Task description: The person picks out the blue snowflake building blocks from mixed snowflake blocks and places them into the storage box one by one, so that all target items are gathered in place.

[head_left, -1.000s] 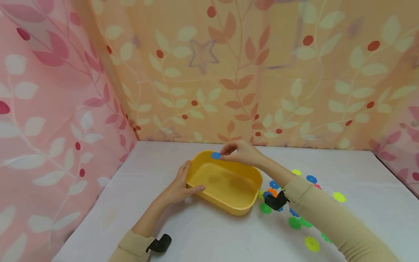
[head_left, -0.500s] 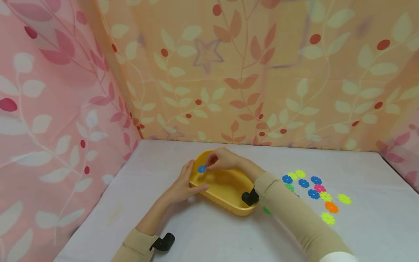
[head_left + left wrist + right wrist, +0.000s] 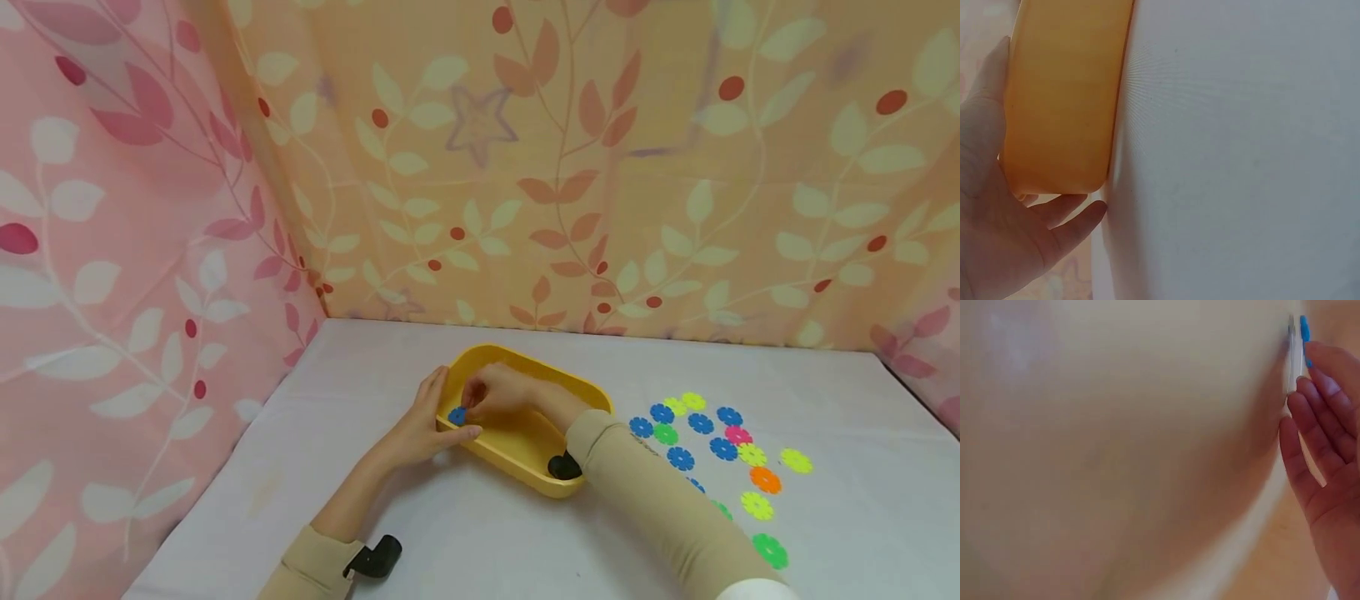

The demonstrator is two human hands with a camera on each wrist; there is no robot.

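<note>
A yellow plastic tub (image 3: pixel 504 463) stands on the white table, turned at a slant. My left hand (image 3: pixel 414 432) holds its left end, thumb by the near rim and fingers round the end wall. The left wrist view has that hand (image 3: pixel 1010 231) around the tub's corner (image 3: pixel 1066 100). Reaching inside the tub, my right hand (image 3: pixel 501 390) pinches a blue flower-shaped disc (image 3: pixel 457 416) low down at the left end. Seen edge-on in the right wrist view, the disc (image 3: pixel 1305 330) sticks out from between thumb and fingertip. My right forearm hides part of the tub's right end.
Right of the tub, several flower-shaped discs lie scattered on the table (image 3: pixel 480 550): blue (image 3: pixel 680 457), yellow (image 3: pixel 757 506), green (image 3: pixel 770 551), an orange one (image 3: pixel 765 479) and a pink one (image 3: pixel 738 436). Patterned cloth (image 3: pixel 420 192) hangs behind the table.
My right hand has carried the blue disc from above the far rim leftward and down into the tub. My left hand keeps its hold. More scattered discs show as the right arm moves left.
</note>
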